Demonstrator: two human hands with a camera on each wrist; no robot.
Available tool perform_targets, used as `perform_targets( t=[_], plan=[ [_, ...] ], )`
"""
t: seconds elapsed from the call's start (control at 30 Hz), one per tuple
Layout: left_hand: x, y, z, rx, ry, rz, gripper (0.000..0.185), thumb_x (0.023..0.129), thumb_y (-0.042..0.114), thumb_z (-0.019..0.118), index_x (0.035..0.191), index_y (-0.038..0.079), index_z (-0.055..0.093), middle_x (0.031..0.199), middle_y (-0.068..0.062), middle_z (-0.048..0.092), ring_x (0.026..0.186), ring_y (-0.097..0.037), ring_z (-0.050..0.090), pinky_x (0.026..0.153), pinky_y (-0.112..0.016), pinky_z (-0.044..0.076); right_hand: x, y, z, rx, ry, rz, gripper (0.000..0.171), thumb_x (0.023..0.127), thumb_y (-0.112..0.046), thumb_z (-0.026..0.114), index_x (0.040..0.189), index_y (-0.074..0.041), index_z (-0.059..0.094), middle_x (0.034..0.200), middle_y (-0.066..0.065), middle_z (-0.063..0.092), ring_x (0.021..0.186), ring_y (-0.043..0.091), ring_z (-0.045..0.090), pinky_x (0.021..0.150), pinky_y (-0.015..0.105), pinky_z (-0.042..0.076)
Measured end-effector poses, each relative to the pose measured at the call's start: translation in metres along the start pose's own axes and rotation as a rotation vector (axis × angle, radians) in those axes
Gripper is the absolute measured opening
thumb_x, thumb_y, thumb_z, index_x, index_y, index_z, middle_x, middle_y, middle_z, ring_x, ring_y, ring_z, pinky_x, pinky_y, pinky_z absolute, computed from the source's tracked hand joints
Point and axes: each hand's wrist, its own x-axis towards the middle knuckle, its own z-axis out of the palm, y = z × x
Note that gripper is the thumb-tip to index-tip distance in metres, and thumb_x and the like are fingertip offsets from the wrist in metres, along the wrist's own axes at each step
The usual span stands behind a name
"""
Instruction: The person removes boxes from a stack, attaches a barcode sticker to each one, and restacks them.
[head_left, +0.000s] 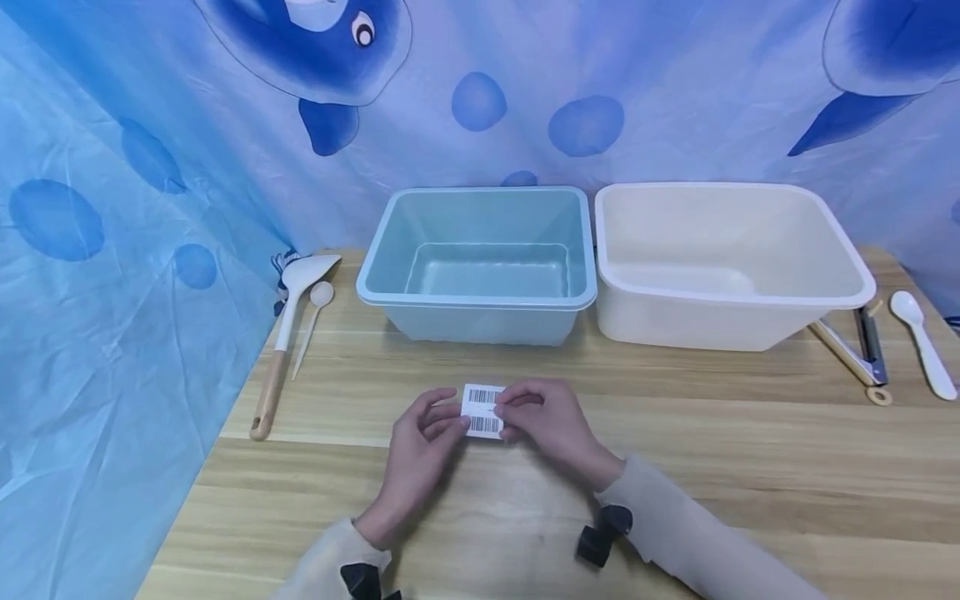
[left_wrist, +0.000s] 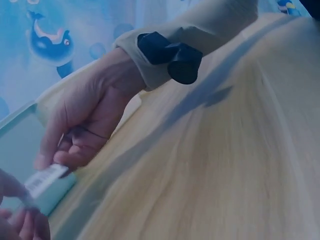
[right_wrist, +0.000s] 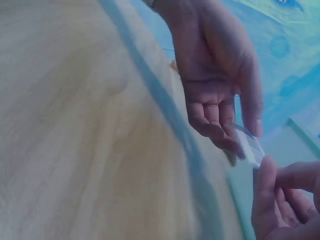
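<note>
A small white label (head_left: pixel 482 411) printed with two barcodes was held just above the worktop (head_left: pixel 675 467), near the middle of its front half. The left hand (head_left: pixel 420 454) pinched the label's left edge between thumb and curled fingers, and the right hand (head_left: pixel 543 421) pinched its right edge the same way, so both hands met over it. In the left wrist view the label (left_wrist: pixel 46 179) showed edge-on under the right hand's fingertips (left_wrist: pixel 47 161); in the right wrist view it (right_wrist: pixel 250 145) hung from the left hand's fingers (right_wrist: pixel 220 135). Both wrists wore pale sleeves with dark straps.

Behind the hands, toward the back edge, stood a pale blue tub (head_left: pixel 390 283) and, just beside it on the right, a cream tub (head_left: pixel 847 283). Near the left edge lay a white spatula with a wooden handle (head_left: pixel 281 342) and a small white spoon (head_left: pixel 313 321) alongside it. Near the right edge lay metal tongs (head_left: pixel 855 350) and another white spoon (head_left: pixel 924 342). A blue cloth with whale prints (head_left: pixel 112 250) hung behind and to the left of the worktop.
</note>
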Motion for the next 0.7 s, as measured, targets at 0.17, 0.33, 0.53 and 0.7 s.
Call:
perform_targets(
  t=[0.17, 0.33, 0.53, 0.7],
  plan=[
    [0.002, 0.006, 0.007, -0.072, -0.026, 0.008, 0.016, 0.086, -0.001, 0.068, 0.102, -0.003, 0.067, 0.095, -0.016, 0.070, 0.085, -0.014, 0.069, 0.076, -0.021, 0.057, -0.010, -0.008, -0.011, -0.001, 0.000, -0.045, 0.017, 0.084, -0.002, 0.070, 0.100, 0.005, 0.068, 0.098, 0.018, 0.070, 0.075, 0.017, 0.071, 0.070, 0.035, 0.060],
    [0.004, 0.013, 0.017, -0.102, -0.043, 0.001, 0.015, 0.085, -0.002, 0.067, 0.100, -0.005, 0.066, 0.092, -0.015, 0.067, 0.079, -0.011, 0.066, 0.067, -0.020, 0.055, -0.020, -0.018, -0.025, -0.234, 0.002, -0.143, 0.016, 0.086, -0.006, 0.070, 0.102, -0.004, 0.068, 0.094, 0.012, 0.072, 0.074, 0.019, 0.071, 0.064, 0.032, 0.059],
    [0.007, 0.021, 0.026, -0.063, -0.076, 0.045, 0.014, 0.084, -0.002, 0.068, 0.098, -0.003, 0.066, 0.095, -0.015, 0.067, 0.082, -0.013, 0.066, 0.073, -0.020, 0.055, -0.032, -0.031, -0.037, -0.616, 0.187, -0.509, 0.012, 0.083, -0.007, 0.074, 0.094, -0.011, 0.072, 0.081, 0.001, 0.072, 0.065, 0.005, 0.062, 0.057, 0.019, 0.053],
    [0.006, 0.027, 0.035, -0.020, -0.153, 0.139, 0.011, 0.085, -0.001, 0.068, 0.096, 0.000, 0.068, 0.095, -0.014, 0.069, 0.082, -0.012, 0.066, 0.075, -0.022, 0.057, -0.033, -0.032, -0.034, -0.681, 0.227, -0.790, 0.011, 0.079, -0.006, 0.077, 0.089, -0.009, 0.074, 0.089, 0.004, 0.073, 0.071, 0.008, 0.066, 0.062, 0.018, 0.055]
  ],
)
